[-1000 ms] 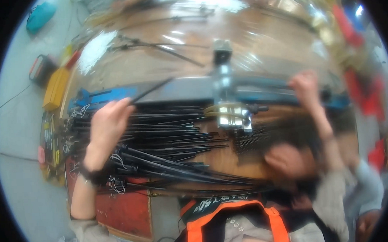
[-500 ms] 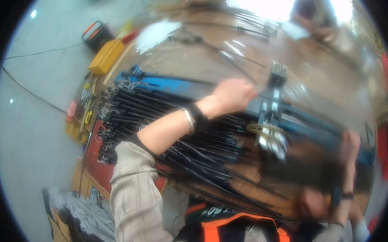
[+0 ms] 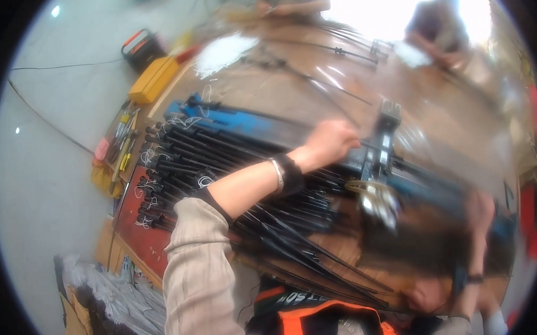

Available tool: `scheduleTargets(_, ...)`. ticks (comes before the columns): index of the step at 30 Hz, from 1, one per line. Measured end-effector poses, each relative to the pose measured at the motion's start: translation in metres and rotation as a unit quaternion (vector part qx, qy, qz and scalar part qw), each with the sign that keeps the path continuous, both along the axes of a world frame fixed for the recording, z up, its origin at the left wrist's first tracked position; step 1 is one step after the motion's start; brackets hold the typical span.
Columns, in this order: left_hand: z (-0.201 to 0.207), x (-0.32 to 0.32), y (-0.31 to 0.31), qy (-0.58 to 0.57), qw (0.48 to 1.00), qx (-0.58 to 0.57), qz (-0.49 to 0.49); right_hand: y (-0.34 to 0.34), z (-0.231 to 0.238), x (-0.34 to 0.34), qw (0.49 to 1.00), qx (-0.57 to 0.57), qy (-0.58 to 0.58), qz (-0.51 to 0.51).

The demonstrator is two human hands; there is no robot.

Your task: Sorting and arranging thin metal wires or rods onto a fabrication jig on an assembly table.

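My left hand is closed in a fist over the blue bench fixture, beside its upright metal clamp. What the fist holds is hidden. A long black rod lies along the fixture and runs up behind this hand. Under my left forearm spreads a stack of black rods with knobbed ends and white cords. Farther right, my right hand is at the fixture's right end, its fingers smeared by motion. A yellowish ring hangs at the clamp's near side.
Another blurred hand is at the lower right; whose it is I cannot tell. Two people sit across the table. White small pieces are heaped at the far left, near a yellow box. Hand tools line the left edge.
The whole view has shifted slightly right and down. My left fist stays beside the clamp. My right hand has moved a little nearer and to the left.
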State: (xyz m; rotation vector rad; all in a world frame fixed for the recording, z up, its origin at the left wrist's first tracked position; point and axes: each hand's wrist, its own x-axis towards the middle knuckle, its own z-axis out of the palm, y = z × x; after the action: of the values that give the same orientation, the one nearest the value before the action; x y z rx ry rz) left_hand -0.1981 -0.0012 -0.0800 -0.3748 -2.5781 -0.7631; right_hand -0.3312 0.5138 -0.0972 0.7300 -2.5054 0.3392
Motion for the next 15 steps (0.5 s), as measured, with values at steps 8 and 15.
scheduleTargets(8, -0.005, -0.013, 0.003, -0.027, 0.996, -0.089, -0.008, -0.059, 0.034, 0.063, 0.995, 0.029, 0.093, 0.025)
scheduleTargets(15, 0.007, -0.018, 0.020, -0.055, 0.985, -0.148, 0.066, -0.096, 0.038, 0.123, 0.995, 0.019, 0.021, 0.100)
